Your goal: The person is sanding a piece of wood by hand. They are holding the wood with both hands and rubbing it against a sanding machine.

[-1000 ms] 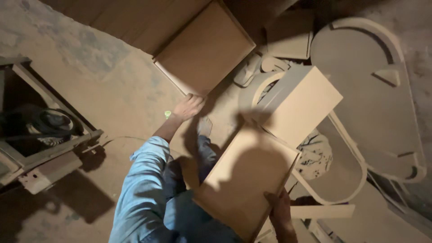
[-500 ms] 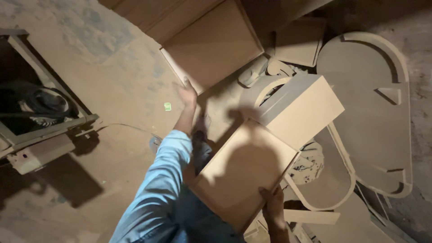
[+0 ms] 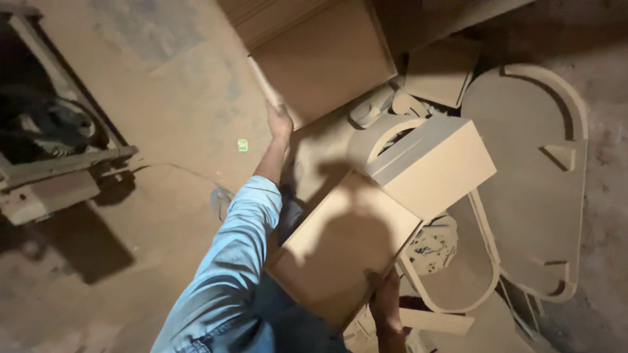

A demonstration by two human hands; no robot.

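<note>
My left hand, on a light blue sleeve, reaches up and grips the lower left edge of a large tan fibreboard panel that leans at the top of the pile. My right hand holds the bottom right corner of a second square panel, which rests tilted against my legs. A thick block-like stack of boards sits just above and to the right of that second panel, overlapping its top corner.
Curved and oval board offcuts lie heaped on the right. A smaller square piece lies beside the top panel. A machine with a dark opening and wooden frame stands at the left on the dusty floor.
My left hand has moved up from the floor area to the edge of the top panel and taken hold of it. The camera view has shifted slightly downward.
</note>
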